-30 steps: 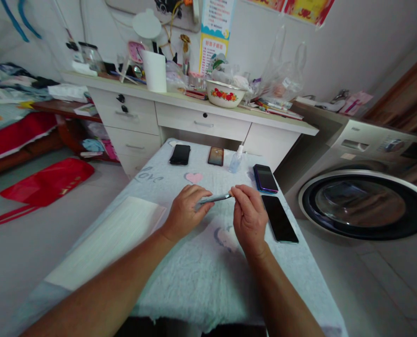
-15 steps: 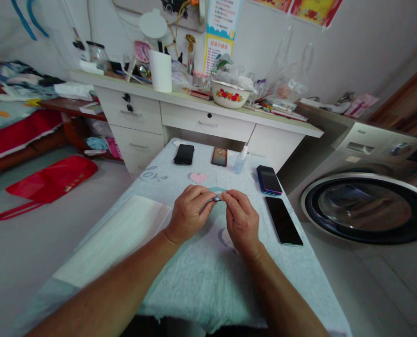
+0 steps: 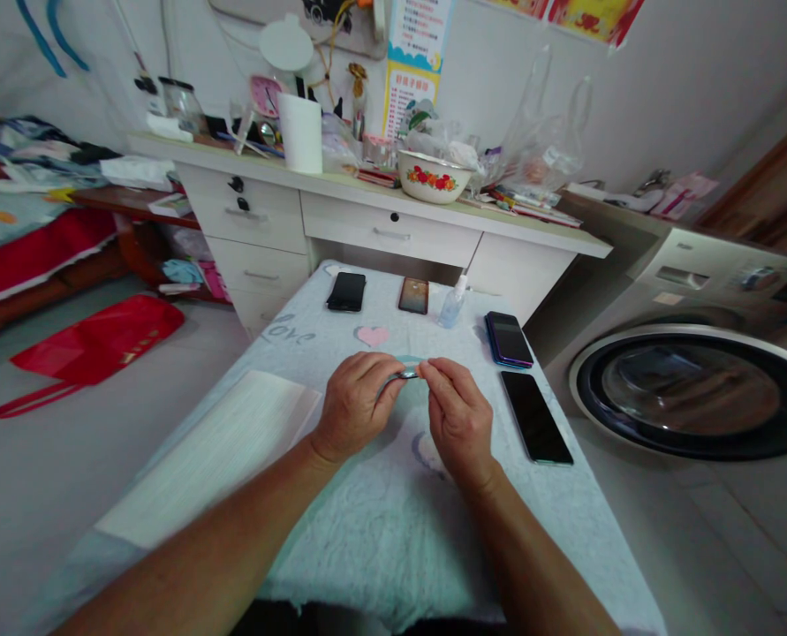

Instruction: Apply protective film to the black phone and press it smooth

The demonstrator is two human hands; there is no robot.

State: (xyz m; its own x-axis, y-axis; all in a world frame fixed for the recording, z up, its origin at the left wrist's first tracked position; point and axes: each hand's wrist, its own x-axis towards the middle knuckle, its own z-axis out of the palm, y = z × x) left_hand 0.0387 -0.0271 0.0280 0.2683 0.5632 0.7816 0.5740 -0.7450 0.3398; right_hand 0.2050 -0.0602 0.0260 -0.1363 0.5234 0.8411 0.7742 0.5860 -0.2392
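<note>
Over the middle of the cloth-covered table, my left hand is closed around a thin, shiny silver-dark object. Most of it is hidden by the fingers, so its kind does not show. The fingertips of my right hand are pinched together at its right end. Beyond the hands lie a black phone, a brownish phone-like slab and a clear spray bottle standing upright. To the right are a phone with a purple-blue edge and a larger black phone.
A folded whitish sheet lies on the left of the tablecloth. Behind stands a white desk bearing a flowered bowl and a paper roll. A washing machine is at right; a red dustpan-like item lies on the floor.
Both hands hold nearly the same pose. The thin object's edge has tilted slightly and catches more light; the view has shifted a little.
</note>
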